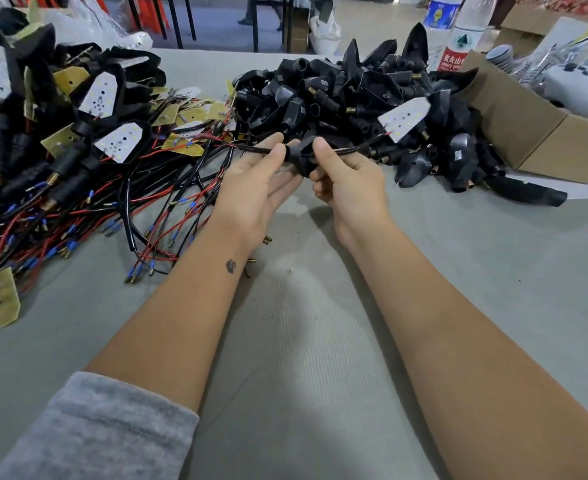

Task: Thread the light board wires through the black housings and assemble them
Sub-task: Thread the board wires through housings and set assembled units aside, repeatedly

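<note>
Fingers (278,152) of both hands pinch one black housing (301,157) (wire (354,149) threaded through), cardboard box (528,133) beside.

Matt black plastic housings (354,98), brown cardboard box (528,133), ribbed grey table mat (303,341).

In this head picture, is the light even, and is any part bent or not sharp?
Head view: soft, even light, with only faint shadows of the arms on the grey table; no strong glare. The wide lens bends the edges, so the forearms look stretched. The left hand, right hand and black housing are fairly sharp; the far bottles look softer.
</note>
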A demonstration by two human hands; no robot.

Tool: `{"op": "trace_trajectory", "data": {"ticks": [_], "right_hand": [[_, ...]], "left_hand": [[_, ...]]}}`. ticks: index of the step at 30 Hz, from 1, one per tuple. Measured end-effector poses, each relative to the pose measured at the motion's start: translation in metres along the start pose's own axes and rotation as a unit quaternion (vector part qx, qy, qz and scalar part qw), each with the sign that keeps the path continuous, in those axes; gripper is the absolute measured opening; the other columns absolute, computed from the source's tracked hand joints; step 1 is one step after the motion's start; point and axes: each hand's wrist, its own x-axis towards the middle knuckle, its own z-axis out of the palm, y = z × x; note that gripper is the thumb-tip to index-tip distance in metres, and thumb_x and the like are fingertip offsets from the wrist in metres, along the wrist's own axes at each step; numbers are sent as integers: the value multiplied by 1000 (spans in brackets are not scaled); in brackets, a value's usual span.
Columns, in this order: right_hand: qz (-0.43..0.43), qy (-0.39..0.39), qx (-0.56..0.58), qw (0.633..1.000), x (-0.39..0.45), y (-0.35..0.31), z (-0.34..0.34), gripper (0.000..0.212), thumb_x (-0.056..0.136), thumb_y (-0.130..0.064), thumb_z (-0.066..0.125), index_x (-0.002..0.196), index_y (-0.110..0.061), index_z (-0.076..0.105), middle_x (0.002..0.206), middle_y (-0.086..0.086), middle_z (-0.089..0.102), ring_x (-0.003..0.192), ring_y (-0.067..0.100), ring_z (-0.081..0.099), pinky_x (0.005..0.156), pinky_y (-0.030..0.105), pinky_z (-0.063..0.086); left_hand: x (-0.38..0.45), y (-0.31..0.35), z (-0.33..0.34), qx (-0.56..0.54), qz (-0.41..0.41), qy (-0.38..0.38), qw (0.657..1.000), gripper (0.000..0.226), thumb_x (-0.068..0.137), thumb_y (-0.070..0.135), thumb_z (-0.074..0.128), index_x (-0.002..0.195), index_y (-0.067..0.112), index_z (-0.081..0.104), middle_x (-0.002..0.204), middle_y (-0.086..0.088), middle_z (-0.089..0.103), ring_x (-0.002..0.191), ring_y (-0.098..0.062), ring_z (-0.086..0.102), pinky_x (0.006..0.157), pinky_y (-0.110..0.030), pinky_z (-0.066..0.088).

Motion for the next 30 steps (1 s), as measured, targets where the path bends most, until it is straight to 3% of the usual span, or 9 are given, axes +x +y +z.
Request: {"op": "trace_trajectory", "data": {"ticks": [6, 13, 17, 20, 22, 23, 26, 30], "right_hand": [[5, -27, -49, 998, 1, 0, 3, 24, 93, -25, 65, 76, -8, 64, 58, 2, 58, 47, 9, 49, 49, 17, 41], [11, -56, -91, 994, 0, -2, 2, 21, 96, -21, 60, 77, -11, 63, 66, 0, 53, 61, 11, 48, 57, 18, 41], [-19, 32, -156, 987, 2, -3, -4, 23, 93, -19, 58, 71, -13, 58, 64, -1, 48, 64, 15, 46, 60, 24, 39], [-42, 121, -150, 980, 6, -4, -8, 4, 89, -20, 59, 91, -18, 55, 96, 0, 56, 77, 14, 52, 75, 32, 48], [-23, 134, -142, 980, 9, -5, -11, 26, 91, -22, 59, 116, -22, 52, 122, 2, 51, 93, 15, 59, 91, 36, 51], [-9, 134, -131, 982, 11, -5, -12, 37, 93, -23, 58, 128, -21, 48, 123, 0, 51, 101, 17, 60, 95, 38, 51], [-1, 138, -88, 986, 13, -5, -15, 40, 95, -18, 56, 133, -18, 48, 98, -7, 58, 101, 21, 63, 93, 37, 50], [-34, 153, -76, 985, 12, -3, -18, 25, 88, -8, 62, 109, -19, 53, 79, -4, 58, 66, 7, 58, 67, 25, 46]], "left_hand": [[-3, -1, 3, 37, 17, -9, 999, 22, 105, 20, 41, 99, 15, 62, 100, -8, 73, 103, -25, 69, 92, -39, 56], [-2, 3, 0, 24, 30, 41, 998, 25, 107, 28, 34, 96, 20, 56, 105, -12, 71, 103, -29, 69, 85, -40, 59], [1, 4, -3, 0, 37, 76, 996, 27, 107, 30, 30, 94, 18, 50, 100, -12, 72, 98, -28, 71, 72, -42, 60], [3, 4, -5, -28, 32, 89, 995, 28, 107, 32, 29, 93, 17, 49, 98, -13, 73, 96, -30, 72, 70, -42, 60], [4, 4, -5, -29, 31, 91, 995, 28, 107, 32, 29, 94, 16, 49, 98, -14, 74, 95, -31, 72, 71, -44, 60], [4, 3, -5, -26, 31, 91, 995, 28, 107, 32, 29, 95, 16, 48, 99, -15, 73, 94, -31, 72, 72, -45, 60], [5, 2, -4, -15, 29, 93, 995, 28, 107, 32, 28, 95, 15, 48, 103, -16, 72, 96, -31, 72, 74, -47, 60], [6, 3, -5, -12, 20, 112, 993, 29, 107, 32, 29, 95, 15, 50, 107, -17, 71, 98, -29, 71, 73, -45, 61]]}}
